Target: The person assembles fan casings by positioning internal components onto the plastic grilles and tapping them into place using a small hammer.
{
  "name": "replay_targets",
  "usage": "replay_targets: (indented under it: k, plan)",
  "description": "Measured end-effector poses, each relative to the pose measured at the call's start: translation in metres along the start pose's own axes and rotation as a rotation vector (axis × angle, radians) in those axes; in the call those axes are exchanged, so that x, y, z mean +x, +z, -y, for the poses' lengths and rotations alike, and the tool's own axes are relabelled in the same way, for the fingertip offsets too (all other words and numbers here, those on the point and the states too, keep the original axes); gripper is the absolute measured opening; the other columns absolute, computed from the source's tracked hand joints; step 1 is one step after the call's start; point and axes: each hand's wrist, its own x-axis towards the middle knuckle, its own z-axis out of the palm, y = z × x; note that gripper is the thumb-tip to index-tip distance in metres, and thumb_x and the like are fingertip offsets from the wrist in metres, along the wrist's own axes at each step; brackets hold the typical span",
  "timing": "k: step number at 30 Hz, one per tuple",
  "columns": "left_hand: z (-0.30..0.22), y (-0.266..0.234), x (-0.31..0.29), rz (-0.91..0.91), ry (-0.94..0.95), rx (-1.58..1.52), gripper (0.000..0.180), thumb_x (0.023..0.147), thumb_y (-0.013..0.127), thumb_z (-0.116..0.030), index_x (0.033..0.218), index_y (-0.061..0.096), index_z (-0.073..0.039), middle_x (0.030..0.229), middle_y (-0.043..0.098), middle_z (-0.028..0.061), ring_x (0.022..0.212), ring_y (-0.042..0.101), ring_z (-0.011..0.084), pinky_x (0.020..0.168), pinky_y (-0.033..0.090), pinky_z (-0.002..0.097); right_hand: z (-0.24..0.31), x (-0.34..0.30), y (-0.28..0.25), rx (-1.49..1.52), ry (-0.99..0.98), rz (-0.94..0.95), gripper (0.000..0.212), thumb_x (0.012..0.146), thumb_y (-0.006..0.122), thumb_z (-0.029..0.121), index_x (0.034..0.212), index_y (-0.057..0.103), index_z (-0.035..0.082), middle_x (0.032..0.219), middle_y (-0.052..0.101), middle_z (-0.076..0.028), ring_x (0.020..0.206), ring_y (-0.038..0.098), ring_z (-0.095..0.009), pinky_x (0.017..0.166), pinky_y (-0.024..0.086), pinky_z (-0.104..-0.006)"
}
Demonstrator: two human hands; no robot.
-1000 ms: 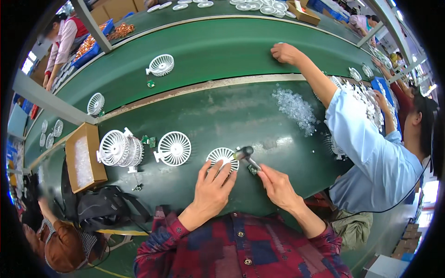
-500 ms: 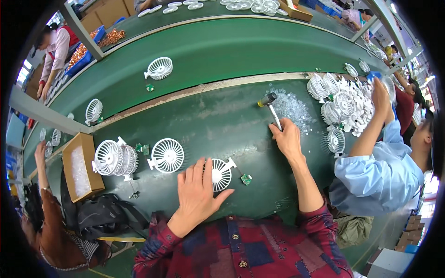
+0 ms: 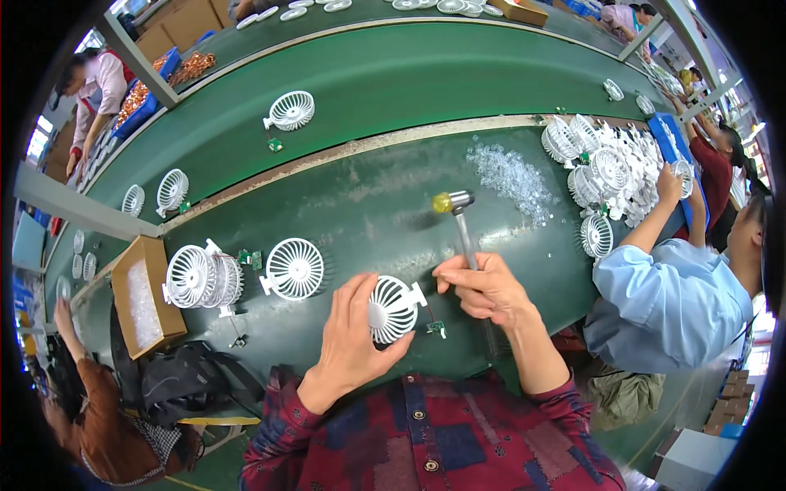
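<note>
My left hand (image 3: 348,340) is closed round the edge of a white fan housing (image 3: 393,311), tilted up off the green bench, its ribbed side showing. A small green circuit board (image 3: 435,329) hangs by thin wires from the housing's stem, near my right hand (image 3: 490,290). That hand is wrapped round the handle of a small mallet (image 3: 463,233). The mallet's head, with a yellow face on one end, points up and away from me. Left of my left hand a separate white fan housing (image 3: 295,269) lies on the bench, beside a stack of housings (image 3: 196,278).
Small clear plastic pieces (image 3: 512,180) lie heaped ahead of my right hand. Further right are white parts (image 3: 630,176) and a co-worker in a blue shirt (image 3: 671,286). A cardboard box (image 3: 168,307) stands at the left. Beyond the bench edge, a green conveyor (image 3: 393,90) carries more housings.
My left hand has gripped and tilted up the housing. The right hand has moved left and nearer, with the mallet's yellow face swung leftward. At the right, the co-worker's hands have shifted.
</note>
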Motion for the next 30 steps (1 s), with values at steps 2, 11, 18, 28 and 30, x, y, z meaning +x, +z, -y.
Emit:
replay_targets:
  k: [2,11,18,28,30]
  plan:
    - [-0.005,-0.002,0.000,0.023,0.066,-0.031,0.084,0.064,0.083,-0.017,0.132,0.038,0.005,0.127,0.047,0.0246,0.112,0.050,0.0420,0.093,0.046,0.0462,-0.010,0.002,0.002,0.140,0.084,0.098,0.016,0.093,0.061,0.007,0.100,0.065,-0.007,0.080,0.066,-0.010,0.034,0.034,-0.001,0.029,0.023,-0.0191]
    - [-0.010,0.000,-0.001,0.060,0.066,-0.075,0.085,0.065,0.083,-0.019,0.133,0.038,0.005,0.128,0.046,0.0256,0.113,0.050,0.0421,0.094,0.045,0.0465,-0.026,0.002,0.011,0.218,0.108,0.211,0.021,0.096,0.060,0.013,0.102,0.065,-0.007,0.074,0.062,-0.005,0.034,0.033,-0.001,0.030,0.023,-0.0188]
    - [-0.007,0.001,0.001,0.144,-0.081,-0.184,0.084,0.067,0.083,-0.022,0.134,0.040,0.004,0.127,0.048,0.0226,0.115,0.051,0.0382,0.098,0.043,0.0434,-0.031,0.002,0.009,0.168,-0.032,0.216,0.022,0.095,0.060,0.011,0.107,0.065,-0.007,0.067,0.058,-0.004,0.034,0.031,-0.002,0.032,0.023,-0.0205]
    - [0.011,-0.025,0.031,0.302,-0.474,-0.420,0.058,0.085,0.073,-0.029,0.126,0.046,0.002,0.098,0.058,0.0155,0.091,0.062,0.0261,0.077,0.049,0.0368,-0.011,-0.003,0.029,-0.092,-0.120,-0.129,0.016,0.090,0.066,0.003,0.102,0.066,-0.007,0.071,0.064,-0.007,0.036,0.035,-0.001,0.033,0.022,-0.0204]
    - [0.009,-0.041,0.056,0.245,-0.292,-0.253,0.045,0.081,0.074,-0.025,0.113,0.056,0.001,0.094,0.056,0.0141,0.089,0.061,0.0281,0.074,0.048,0.0391,-0.010,0.001,0.024,-0.159,-0.269,-0.193,0.015,0.091,0.065,0.005,0.100,0.066,-0.007,0.066,0.062,-0.005,0.035,0.034,-0.002,0.033,0.023,-0.0205]
